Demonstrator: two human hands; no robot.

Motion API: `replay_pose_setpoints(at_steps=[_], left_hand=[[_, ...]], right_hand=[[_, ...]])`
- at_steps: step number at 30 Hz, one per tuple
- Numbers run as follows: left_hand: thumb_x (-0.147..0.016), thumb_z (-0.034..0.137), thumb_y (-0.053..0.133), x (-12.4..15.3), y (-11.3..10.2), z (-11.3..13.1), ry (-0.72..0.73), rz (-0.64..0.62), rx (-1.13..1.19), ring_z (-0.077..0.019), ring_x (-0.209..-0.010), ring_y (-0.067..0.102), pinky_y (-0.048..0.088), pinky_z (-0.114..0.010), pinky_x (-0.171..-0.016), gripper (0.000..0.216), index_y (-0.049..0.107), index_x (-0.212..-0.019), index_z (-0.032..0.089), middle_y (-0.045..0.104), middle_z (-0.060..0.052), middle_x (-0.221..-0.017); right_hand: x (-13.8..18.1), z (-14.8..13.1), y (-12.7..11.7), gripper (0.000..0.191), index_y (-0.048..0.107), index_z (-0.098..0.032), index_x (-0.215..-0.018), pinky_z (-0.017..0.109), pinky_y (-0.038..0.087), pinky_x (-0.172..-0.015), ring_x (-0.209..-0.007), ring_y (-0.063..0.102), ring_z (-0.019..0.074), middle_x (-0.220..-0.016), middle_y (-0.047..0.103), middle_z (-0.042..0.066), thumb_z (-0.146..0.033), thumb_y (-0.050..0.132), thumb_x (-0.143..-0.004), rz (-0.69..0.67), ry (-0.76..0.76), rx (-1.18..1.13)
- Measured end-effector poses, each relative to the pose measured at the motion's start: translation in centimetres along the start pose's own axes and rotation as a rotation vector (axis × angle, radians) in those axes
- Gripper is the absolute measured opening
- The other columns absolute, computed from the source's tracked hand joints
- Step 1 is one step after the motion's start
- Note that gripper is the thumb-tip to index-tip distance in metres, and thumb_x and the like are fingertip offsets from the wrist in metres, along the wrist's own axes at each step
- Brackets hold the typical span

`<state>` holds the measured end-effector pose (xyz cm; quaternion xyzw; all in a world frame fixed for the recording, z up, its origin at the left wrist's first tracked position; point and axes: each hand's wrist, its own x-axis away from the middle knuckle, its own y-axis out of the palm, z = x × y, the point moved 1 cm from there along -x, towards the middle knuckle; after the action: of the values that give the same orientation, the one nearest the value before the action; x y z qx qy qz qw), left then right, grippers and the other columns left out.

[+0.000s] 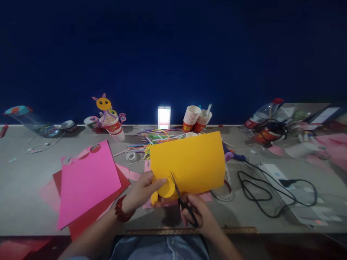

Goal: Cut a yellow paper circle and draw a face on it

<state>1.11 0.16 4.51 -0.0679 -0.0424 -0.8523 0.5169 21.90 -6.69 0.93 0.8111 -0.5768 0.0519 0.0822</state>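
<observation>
The sheet of card I hold is a bright orange-yellow all over, and the round piece curling from its edge is the same shade. My scissors have black handles and dark blades. On my left wrist sits a bracelet of dark red beads. Beside me lies a hot pink sheet over a deep red one. The table is pale grey, the wall deep blue. The stacked paper cups are white with red bases, the cable black.
</observation>
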Motion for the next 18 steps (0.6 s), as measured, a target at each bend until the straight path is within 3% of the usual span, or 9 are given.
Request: replay_pose_setpoints(at_steps=[7, 14, 18], left_hand=[[-0.089, 0.053, 0.061, 0.0, -0.1, 0.3, -0.015, -0.025, -0.017, -0.0146, -0.056, 0.063, 0.049, -0.022, -0.051, 0.042, 0.071, -0.085, 0.013, 0.072, -0.006, -0.071], [-0.089, 0.056, 0.059, -0.2, -0.4, 0.7, -0.02, -0.085, -0.011, -0.0147, -0.053, 0.063, 0.048, -0.022, -0.049, 0.045, 0.071, -0.08, 0.014, 0.07, -0.006, -0.066], [-0.087, 0.053, 0.064, -0.3, 0.2, 0.8, 0.009, 0.004, 0.049, -0.0142, -0.058, 0.063, 0.05, -0.022, -0.053, 0.039, 0.068, -0.09, 0.014, 0.07, -0.004, -0.072]], right_hand=[[0.1, 0.3, -0.2, 0.044, 0.046, -0.023, -0.071, 0.022, 0.039, -0.046, -0.046, 0.047, 0.0111, -0.055, 0.052, -0.005, -0.062, 0.064, -0.081, -0.003, -0.019, 0.039], [0.1, 0.3, 0.0, 0.047, 0.046, -0.023, -0.07, 0.023, 0.038, -0.045, -0.045, 0.047, 0.0108, -0.055, 0.052, -0.005, -0.065, 0.065, -0.078, 0.004, 0.011, 0.029], [-0.1, 1.1, 0.1, 0.044, 0.044, -0.023, -0.068, 0.022, 0.036, -0.045, -0.045, 0.046, 0.01, -0.054, 0.05, -0.006, -0.059, 0.065, -0.081, 0.061, -0.041, 0.042]])
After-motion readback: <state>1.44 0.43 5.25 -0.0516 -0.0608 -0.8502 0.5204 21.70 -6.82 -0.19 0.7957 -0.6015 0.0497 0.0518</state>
